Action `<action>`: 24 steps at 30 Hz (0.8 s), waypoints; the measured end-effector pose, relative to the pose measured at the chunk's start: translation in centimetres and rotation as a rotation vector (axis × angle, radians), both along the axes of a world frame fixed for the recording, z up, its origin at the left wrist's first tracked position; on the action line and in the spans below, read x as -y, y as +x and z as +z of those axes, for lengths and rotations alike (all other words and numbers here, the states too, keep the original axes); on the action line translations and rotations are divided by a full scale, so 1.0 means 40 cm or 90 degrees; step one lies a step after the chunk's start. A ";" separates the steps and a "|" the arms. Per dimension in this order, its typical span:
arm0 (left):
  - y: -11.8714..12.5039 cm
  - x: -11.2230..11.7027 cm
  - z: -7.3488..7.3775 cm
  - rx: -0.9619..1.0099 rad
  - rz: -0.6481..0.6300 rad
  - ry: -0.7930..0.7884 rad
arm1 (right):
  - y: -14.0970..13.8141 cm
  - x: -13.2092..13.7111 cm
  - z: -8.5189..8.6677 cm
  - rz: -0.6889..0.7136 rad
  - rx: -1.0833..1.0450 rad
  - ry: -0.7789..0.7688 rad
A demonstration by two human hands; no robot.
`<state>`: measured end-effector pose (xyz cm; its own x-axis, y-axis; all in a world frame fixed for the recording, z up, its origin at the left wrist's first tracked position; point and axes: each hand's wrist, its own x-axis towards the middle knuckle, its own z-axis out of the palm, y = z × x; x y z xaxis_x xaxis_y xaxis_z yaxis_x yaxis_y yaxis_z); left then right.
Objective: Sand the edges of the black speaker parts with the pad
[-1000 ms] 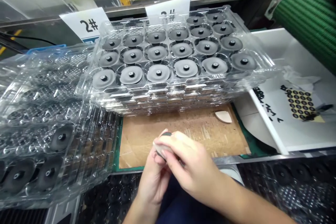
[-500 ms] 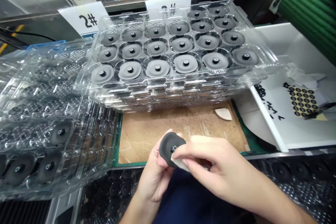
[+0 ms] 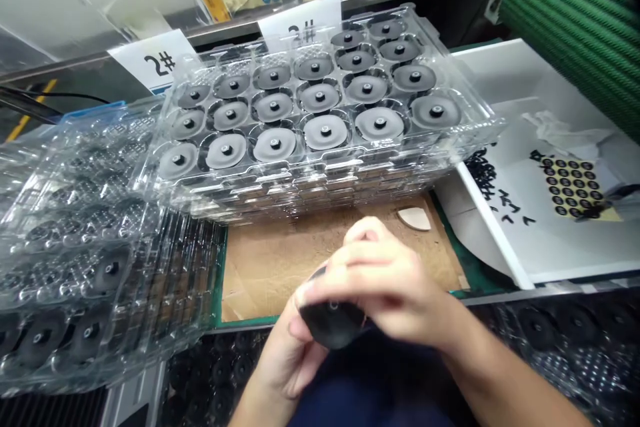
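Note:
A round black disc (image 3: 334, 325) with a small raised hub is held near my body, tilted. My left hand (image 3: 293, 353) grips its left edge, the thumb bent against the rim. Across the upper part of the disc lies my right hand (image 3: 385, 280), its fingers curled and pressed together, slightly blurred. Whatever those fingers hold is hidden behind them. Beyond my hands, a white wedge-shaped piece (image 3: 415, 218) rests on a brown cardboard sheet (image 3: 260, 267).
Stacked clear plastic trays (image 3: 320, 177) carry several black discs in pockets. More clear trays (image 3: 165, 267) stand at left. A white bin (image 3: 555, 247) at right contains small black pieces and a sticker sheet (image 3: 573, 188). A green ribbed roll (image 3: 575, 20) overhangs the upper right.
My right hand has shifted from a pinch on a white piece at the disc's hub to lying over its upper part. That piece is now hidden. The disc has moved slightly down and tilted.

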<state>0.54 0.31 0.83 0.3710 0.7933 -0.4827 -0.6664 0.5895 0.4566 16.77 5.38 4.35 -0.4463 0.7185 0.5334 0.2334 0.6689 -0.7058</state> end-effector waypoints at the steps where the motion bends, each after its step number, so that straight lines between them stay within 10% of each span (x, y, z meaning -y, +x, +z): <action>1: 0.001 0.000 0.001 0.012 -0.008 -0.001 | 0.010 -0.006 -0.009 -0.024 -0.019 -0.055; 7: 0.001 -0.010 0.012 0.109 -0.021 0.007 | 0.066 0.021 -0.160 -0.240 -0.053 -0.421; 13: 0.012 -0.013 0.006 0.131 -0.040 0.018 | 0.071 0.094 -0.354 -0.310 0.063 -0.461; 20: 0.019 -0.015 -0.002 0.074 -0.029 0.005 | 0.067 0.138 -0.367 -0.341 0.128 -0.446; 24: 0.033 -0.009 -0.001 0.027 -0.001 -0.014 | 0.076 0.085 -0.291 -0.355 0.101 -0.417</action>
<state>1.85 0.68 0.80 0.3933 0.7816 -0.4842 -0.6840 0.6006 0.4140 19.83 1.98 -7.29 0.0279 0.9945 -0.1011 0.5337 -0.1003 -0.8397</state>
